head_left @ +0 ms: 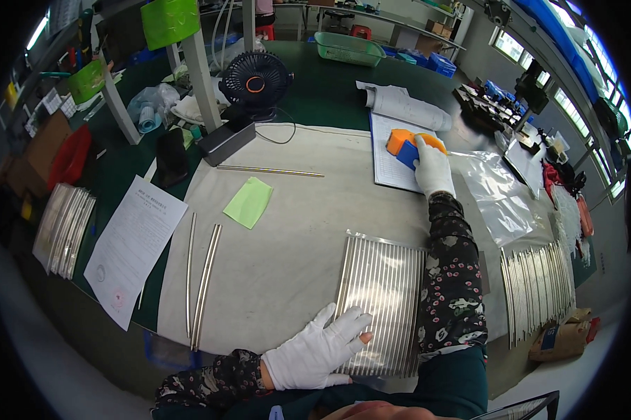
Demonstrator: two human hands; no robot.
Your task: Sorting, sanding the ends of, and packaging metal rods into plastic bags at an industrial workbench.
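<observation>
Two gloved hands are at work on the cloth-covered counter (294, 231). The left hand (315, 350), in a white glove, lies flat and released on the near edge of a row of thin silver metal rods (382, 301) laid side by side; it presses them but grasps none. The right hand (433, 168), also in a white glove, reaches to the far right and rests on an orange and blue block-shaped tool (410, 147) sitting on an open paper booklet (392, 150). Whether that grip is clenched on the tool or only touching it cannot be told.

Risks noted:
- The right forearm crosses the right side of the rod row. A dragged sleeve could roll or scatter the rods, since only the near left part is pinned.
- A second batch of silver rods (539, 287) lies at the right, near the counter edge; a nudge could send some over.
- The clear plastic bag (497, 192) lies just beside the booklet, to the right of the reaching arm, and could slide or snag as the hand pulls back.
- Three loose long silver rods (200, 280) to the left lie unrestrained and may roll if the cloth shifts.
</observation>
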